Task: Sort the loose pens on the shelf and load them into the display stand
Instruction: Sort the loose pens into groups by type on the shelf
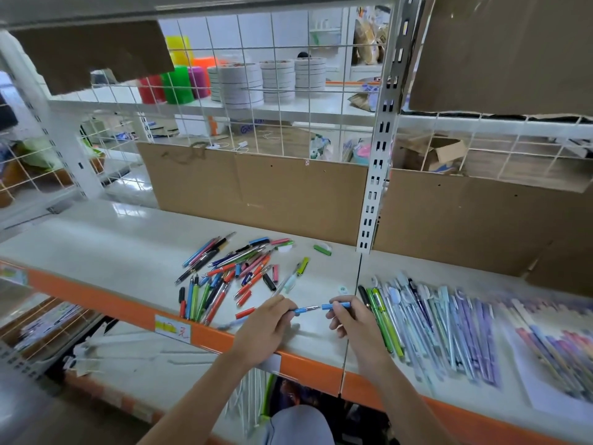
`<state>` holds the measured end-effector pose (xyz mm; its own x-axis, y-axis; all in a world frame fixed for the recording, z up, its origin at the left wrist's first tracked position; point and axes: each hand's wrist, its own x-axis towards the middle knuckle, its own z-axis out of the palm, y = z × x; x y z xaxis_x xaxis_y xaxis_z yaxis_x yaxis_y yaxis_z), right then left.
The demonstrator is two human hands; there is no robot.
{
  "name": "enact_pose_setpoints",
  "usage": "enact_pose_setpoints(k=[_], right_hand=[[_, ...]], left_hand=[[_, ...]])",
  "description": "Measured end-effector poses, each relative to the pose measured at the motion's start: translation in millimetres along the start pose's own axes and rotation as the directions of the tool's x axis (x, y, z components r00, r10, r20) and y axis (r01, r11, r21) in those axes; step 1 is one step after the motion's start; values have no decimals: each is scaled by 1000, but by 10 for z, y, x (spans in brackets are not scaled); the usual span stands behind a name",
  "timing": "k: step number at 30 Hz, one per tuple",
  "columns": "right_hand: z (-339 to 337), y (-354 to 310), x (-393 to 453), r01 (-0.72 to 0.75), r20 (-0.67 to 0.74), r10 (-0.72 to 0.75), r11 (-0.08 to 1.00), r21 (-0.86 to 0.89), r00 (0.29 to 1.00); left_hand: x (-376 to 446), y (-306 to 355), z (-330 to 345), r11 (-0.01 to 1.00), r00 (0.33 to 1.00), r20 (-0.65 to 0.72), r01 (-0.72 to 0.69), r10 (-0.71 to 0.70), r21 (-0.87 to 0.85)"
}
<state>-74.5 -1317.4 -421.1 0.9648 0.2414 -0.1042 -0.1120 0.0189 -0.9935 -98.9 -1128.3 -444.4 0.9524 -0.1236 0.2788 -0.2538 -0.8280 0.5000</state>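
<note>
Pens (231, 274) lie in a loose, mixed heap of orange, blue, green and black toward the middle of the shelf (96, 248), some reaching its orange front edge; just right of the heap, near that front edge, the left hand (268, 327) curls its fingers round a blue pen body (303, 309) whose metal tip points right; a small gap separates that tip from a blue cap (335, 305), pinched between the thumb and fingers of the right hand (351, 319), the other fingers loosely bent; a green pen (302, 265) and a short green piece (322, 250) lie further back; on the right part of the shelf, a sorted row of pens (449, 326), green then pale blue and purple, lies side by side, blurred toward the far right edge; brown cardboard (256, 191) lines the back below a white wire grid (279, 101), with stacked white rolls (256, 85) on the shelving behind.
</note>
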Motion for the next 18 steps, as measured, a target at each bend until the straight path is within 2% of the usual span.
enact_pose_setpoints(k=[3, 6, 9, 14, 18], right_hand=[[-13, -9, -18, -7, 23, 7, 1000, 30, 1000], [18, -5, -23, 19, 97, -7, 992, -126, 995], [109, -1, 14, 23, 91, -3, 977, -212, 996], [346, -39, 132, -41, 8, 42, 994, -97, 999], [514, -21, 234, -177, -128, 175, 984, -4, 976]], left_hand=[[-8, 30, -18, 1000, 999, 35, 19, -18, -14], [5, 59, -32, 998, 996, 77, 44, -41, -44], [27, 74, -56, 988, 993, 74, 103, -95, -115], [18, 0, -103, 965, 982, -27, 176, -185, -195], [23, -6, -121, 962, 976, -78, 182, -201, -202]])
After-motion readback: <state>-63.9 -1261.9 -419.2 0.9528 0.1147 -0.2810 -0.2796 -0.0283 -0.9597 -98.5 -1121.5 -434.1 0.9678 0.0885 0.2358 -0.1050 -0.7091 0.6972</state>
